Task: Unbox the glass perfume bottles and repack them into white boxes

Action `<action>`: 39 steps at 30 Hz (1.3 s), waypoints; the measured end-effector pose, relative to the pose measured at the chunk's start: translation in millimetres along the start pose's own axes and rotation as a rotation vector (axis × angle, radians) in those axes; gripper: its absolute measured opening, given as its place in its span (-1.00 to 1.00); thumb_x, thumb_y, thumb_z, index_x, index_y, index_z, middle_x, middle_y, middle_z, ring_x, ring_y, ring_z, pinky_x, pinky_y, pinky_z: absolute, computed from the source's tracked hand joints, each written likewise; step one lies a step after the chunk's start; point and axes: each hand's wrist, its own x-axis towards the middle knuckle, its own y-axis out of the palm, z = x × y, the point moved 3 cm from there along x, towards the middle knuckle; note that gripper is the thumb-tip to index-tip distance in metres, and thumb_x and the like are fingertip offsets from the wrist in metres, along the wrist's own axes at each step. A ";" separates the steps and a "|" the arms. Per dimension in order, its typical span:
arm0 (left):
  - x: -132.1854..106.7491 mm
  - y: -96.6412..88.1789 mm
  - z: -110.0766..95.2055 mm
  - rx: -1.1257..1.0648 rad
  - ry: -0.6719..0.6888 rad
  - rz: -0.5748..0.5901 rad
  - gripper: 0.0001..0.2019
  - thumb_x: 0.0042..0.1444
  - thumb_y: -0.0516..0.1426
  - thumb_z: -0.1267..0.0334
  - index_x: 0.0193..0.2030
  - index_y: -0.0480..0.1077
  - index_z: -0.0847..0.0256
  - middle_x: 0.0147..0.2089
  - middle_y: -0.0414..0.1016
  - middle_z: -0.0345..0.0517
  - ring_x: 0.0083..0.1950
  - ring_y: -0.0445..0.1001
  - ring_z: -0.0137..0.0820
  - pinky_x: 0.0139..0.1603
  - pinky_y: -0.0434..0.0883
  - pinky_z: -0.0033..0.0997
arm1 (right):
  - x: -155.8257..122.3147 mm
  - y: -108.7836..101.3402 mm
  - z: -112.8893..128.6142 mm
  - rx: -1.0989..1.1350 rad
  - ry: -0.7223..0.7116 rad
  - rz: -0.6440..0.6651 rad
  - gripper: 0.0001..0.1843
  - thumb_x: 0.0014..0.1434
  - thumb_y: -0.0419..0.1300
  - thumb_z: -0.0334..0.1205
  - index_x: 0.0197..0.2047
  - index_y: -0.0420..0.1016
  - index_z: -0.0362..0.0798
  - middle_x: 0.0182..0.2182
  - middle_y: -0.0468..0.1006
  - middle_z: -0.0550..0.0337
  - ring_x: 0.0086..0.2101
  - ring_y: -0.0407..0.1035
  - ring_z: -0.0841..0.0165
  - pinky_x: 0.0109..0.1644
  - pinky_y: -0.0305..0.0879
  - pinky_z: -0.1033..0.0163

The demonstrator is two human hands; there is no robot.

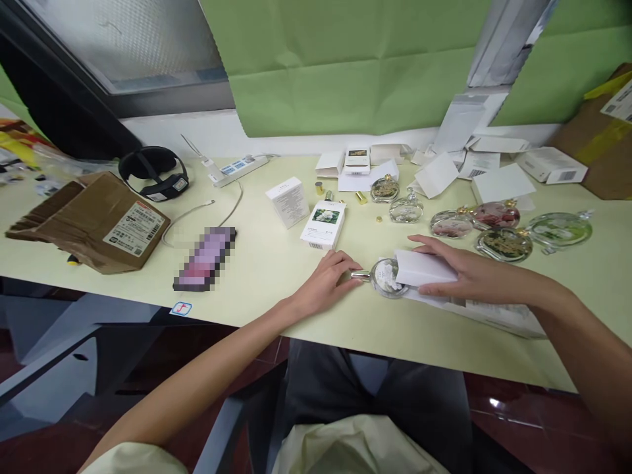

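My left hand (pixel 326 284) lies on the pale table (pixel 276 296), its fingertips pinched on the silver cap of a round glass perfume bottle (pixel 385 276). That bottle lies flat and sits partly inside a white paper sleeve (pixel 424 268). My right hand (pixel 464 273) is wrapped round this sleeve, thumb and fingers closed on it, over a flat white box (pixel 498 316). A white carton with a flower picture (pixel 324 224) stands just behind my left hand.
Several round glass perfume bottles (pixel 503 242) lie at the right. Small white cartons and paper inserts (pixel 444 172) litter the back. A plain white carton (pixel 289 201), a blurred phone (pixel 205 258), brown mailers (pixel 93 220), a black headband (pixel 154 172) and a power strip (pixel 237 168) lie left.
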 end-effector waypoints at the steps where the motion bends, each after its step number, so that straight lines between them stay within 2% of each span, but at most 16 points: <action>1: -2.4 -1.0 1.0 0.005 -0.010 0.000 -0.72 0.32 0.08 0.09 0.07 0.41 0.14 0.01 0.41 -0.02 0.04 0.33 -0.24 0.13 0.34 -0.16 | -0.7 -0.5 0.0 -0.003 0.008 0.001 0.00 0.12 0.20 0.29 0.48 -0.21 0.31 0.40 0.14 0.12 0.31 0.15 -0.02 0.31 0.19 -0.12; 6: -11.0 -5.5 -2.7 0.040 -0.036 -0.005 -0.66 0.31 0.07 0.10 0.16 0.35 0.12 0.09 0.38 0.00 0.12 0.29 -0.21 0.20 0.29 -0.11 | -2.6 -1.2 -0.8 0.001 0.014 -0.019 -0.01 0.13 0.19 0.28 0.48 -0.19 0.29 0.40 0.16 0.07 0.30 0.16 -0.07 0.28 0.23 -0.14; 10: -6.8 -0.1 -16.0 0.069 -0.021 0.013 -0.24 0.10 0.24 -0.11 0.37 0.11 0.07 0.30 0.25 0.08 0.29 0.18 -0.09 0.31 0.15 0.03 | -0.5 -0.3 -1.7 -0.015 -0.022 -0.042 -0.01 0.13 0.20 0.26 0.48 -0.16 0.23 0.41 0.14 0.08 0.31 0.14 -0.07 0.30 0.22 -0.12; 13: 4.1 9.2 -23.7 0.028 0.000 0.046 -0.10 0.02 0.27 -0.19 0.42 0.00 0.01 0.37 0.20 0.06 0.35 0.15 -0.07 0.33 0.11 0.03 | 1.7 0.9 -2.3 -0.033 -0.064 -0.076 0.00 0.10 0.22 0.25 0.48 -0.11 0.19 0.43 0.08 0.08 0.30 0.15 -0.11 0.27 0.26 -0.13; 19: 20.9 16.6 -24.7 0.007 0.028 0.052 -0.20 0.04 0.29 -0.12 0.36 0.13 0.07 0.28 0.33 0.07 0.31 0.23 -0.08 0.30 0.15 -0.03 | 2.0 3.1 -4.8 -0.039 -0.059 -0.071 0.00 0.11 0.23 0.24 0.48 -0.14 0.22 0.43 0.05 0.04 0.29 0.16 -0.12 0.27 0.22 -0.20; 29: 12.5 -3.1 -18.5 -0.016 0.055 0.051 -0.21 0.01 0.35 0.05 0.35 0.17 0.05 0.31 0.29 0.06 0.35 0.23 -0.10 0.34 0.22 -0.03 | 2.8 2.6 -6.9 -0.098 -0.053 -0.102 0.01 0.09 0.22 0.27 0.47 -0.14 0.22 0.44 0.04 0.10 0.31 0.12 -0.14 0.25 0.25 -0.20; 31: 3.7 -10.6 -18.1 -0.020 0.052 0.040 -0.21 0.00 0.36 0.06 0.35 0.17 0.04 0.32 0.28 0.06 0.36 0.22 -0.10 0.36 0.23 -0.03 | -0.4 -7.1 -2.3 -0.107 -0.054 -0.141 -0.01 0.10 0.22 0.27 0.46 -0.13 0.23 0.44 0.02 0.13 0.32 0.10 -0.12 0.28 0.23 -0.19; 33: -7.1 -19.2 -16.2 -0.044 0.024 0.025 -0.20 -0.01 0.36 0.04 0.35 0.16 -0.02 0.33 0.27 0.04 0.36 0.23 -0.09 0.35 0.26 -0.01 | -3.1 -27.5 2.5 -0.111 -0.042 -0.206 -0.05 0.11 0.21 0.27 0.44 -0.09 0.27 0.45 0.02 0.15 0.31 0.11 -0.10 0.30 0.22 -0.16; 36: -20.5 -29.1 -9.5 -0.096 -0.054 0.020 -0.21 0.01 0.34 0.00 0.36 0.14 -0.11 0.35 0.24 -0.01 0.35 0.26 -0.12 0.30 0.35 -0.03 | 0.4 -78.2 3.4 -0.090 0.032 -0.366 -0.07 0.12 0.21 0.30 0.43 -0.05 0.23 0.39 0.16 -0.01 0.27 0.19 -0.10 0.27 0.22 -0.13; 39: -24.5 -32.3 -4.1 -0.122 -0.098 0.006 -0.22 0.00 0.34 -0.01 0.35 0.15 -0.13 0.34 0.23 -0.02 0.34 0.28 -0.13 0.25 0.41 -0.05 | 15.8 -134.8 -0.3 -0.060 0.099 -0.580 0.06 0.11 0.17 0.35 0.47 -0.13 0.01 0.34 0.22 -0.24 0.24 0.21 -0.16 0.22 0.21 -0.14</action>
